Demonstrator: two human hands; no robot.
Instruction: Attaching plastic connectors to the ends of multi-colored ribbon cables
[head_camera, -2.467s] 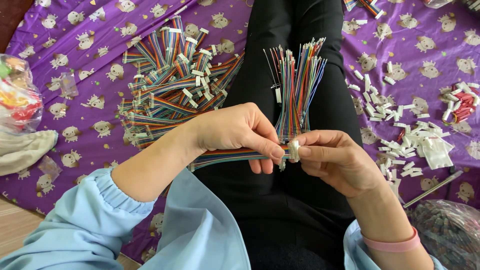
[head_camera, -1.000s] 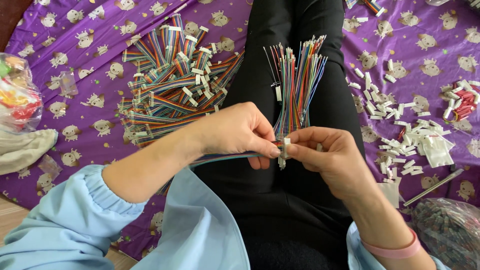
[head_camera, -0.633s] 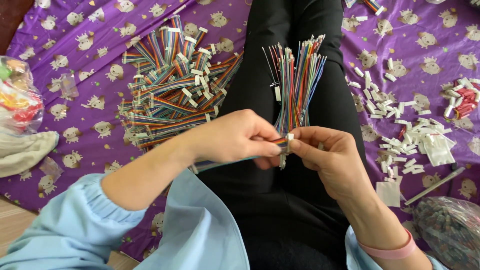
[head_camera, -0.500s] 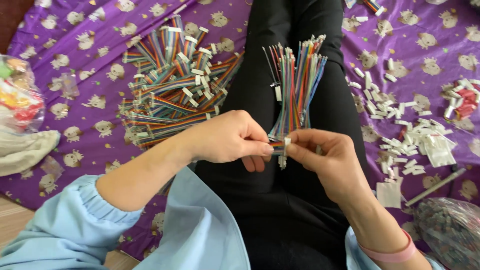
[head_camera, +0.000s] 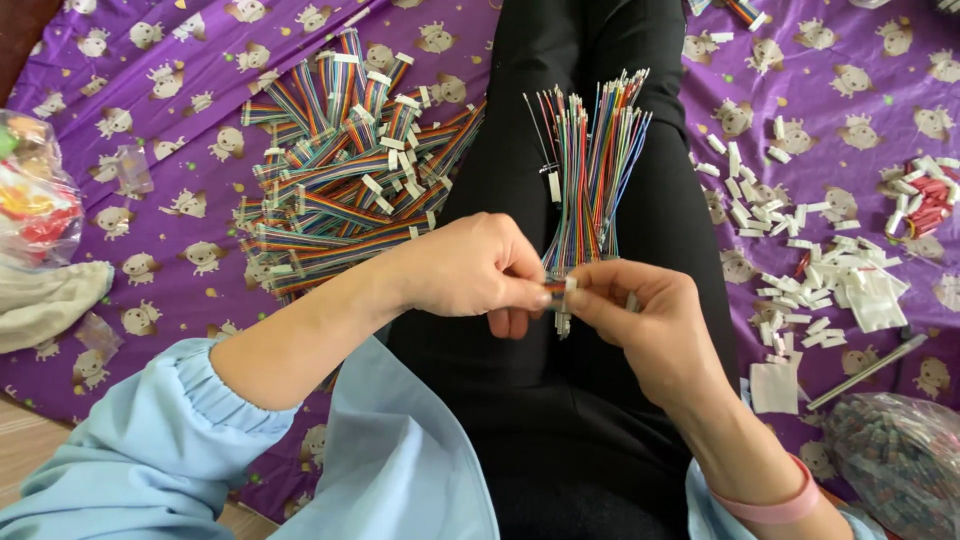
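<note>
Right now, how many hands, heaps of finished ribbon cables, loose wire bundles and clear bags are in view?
Hands: 2, left hand and right hand
Heap of ribbon cables: 1
Loose wire bundle: 1
Clear bags: 2, left bag, right bag
Total: 6

Our left hand knuckles up, fingers curled, thumb and forefinger pinched shut, our right hand meeting it fingertip to fingertip, thumb and forefinger pressed together, both forearms angled inward over our lap, light blue sleeves pushed back, pink band at our right wrist
</note>
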